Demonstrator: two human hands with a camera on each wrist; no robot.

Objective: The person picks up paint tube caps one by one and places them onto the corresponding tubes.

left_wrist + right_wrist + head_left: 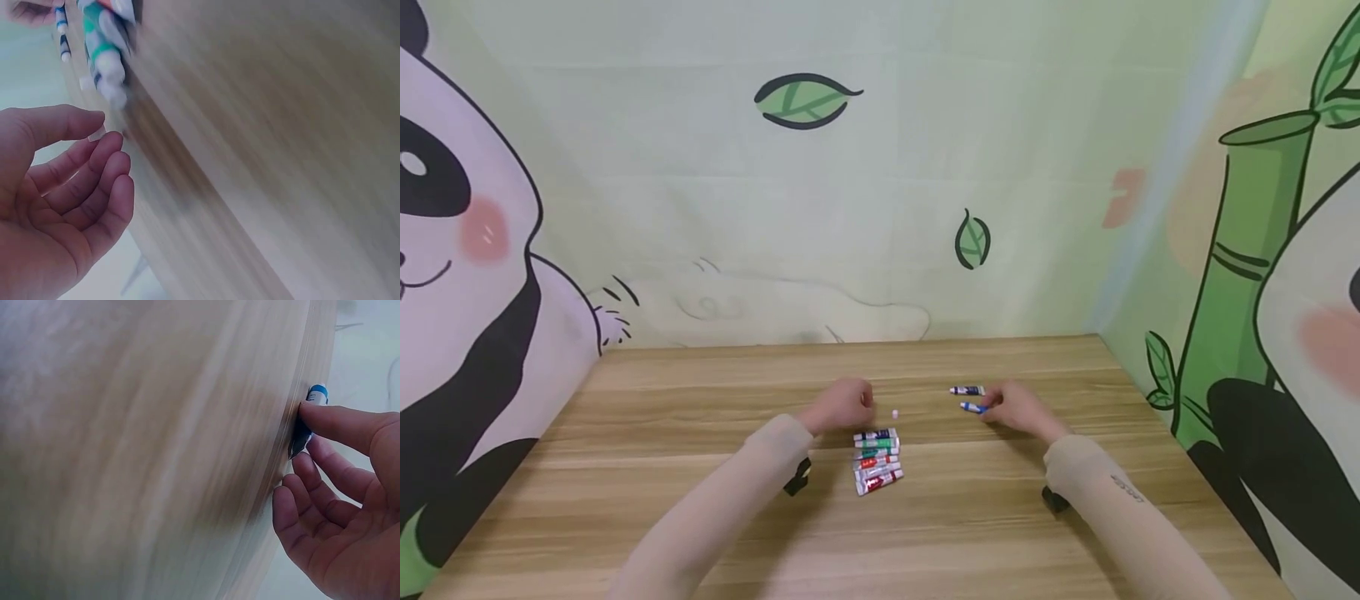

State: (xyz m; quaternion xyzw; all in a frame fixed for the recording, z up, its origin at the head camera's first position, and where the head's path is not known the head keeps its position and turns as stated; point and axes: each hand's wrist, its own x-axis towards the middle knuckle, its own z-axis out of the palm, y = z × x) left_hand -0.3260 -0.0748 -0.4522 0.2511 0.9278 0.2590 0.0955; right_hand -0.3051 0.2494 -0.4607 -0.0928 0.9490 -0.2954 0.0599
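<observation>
Near edge: two pale sleeves, left [700, 508] and right [1120, 517], each with a black device at the wrist; the right sleeve carries small dark lettering [1127, 488], not legible. Between the forearms a row of tubes lies side by side on the wood-grain table [647, 442]. Nearest to farthest: crimson tube [880, 482], pale tube [872, 472], red-orange tube [876, 462], teal tube [874, 454], green tube [874, 444], dark tube [872, 436]. Labels show as print, too small to read; no brand legible. Just beyond the row, a loose white cap [895, 413] on the table. Left hand [842, 403]: head view shows only its back and folded fingers; left wrist view adds a small white piece [97, 134] pinched between thumb and forefinger, other fingers curled. Right hand [1013, 408]: thumb and fingertips pinch the blue tube [973, 407] by its right end, white tip pointing left. Right wrist view adds its blue band and dark flattened end, writing unresolved. Just beyond it lies a navy tube [967, 390], also white-tipped at left. Behind the table, the backdrop [865, 192]: leaves, bamboo [1247, 225], pandas and a reddish mark [1125, 198].
</observation>
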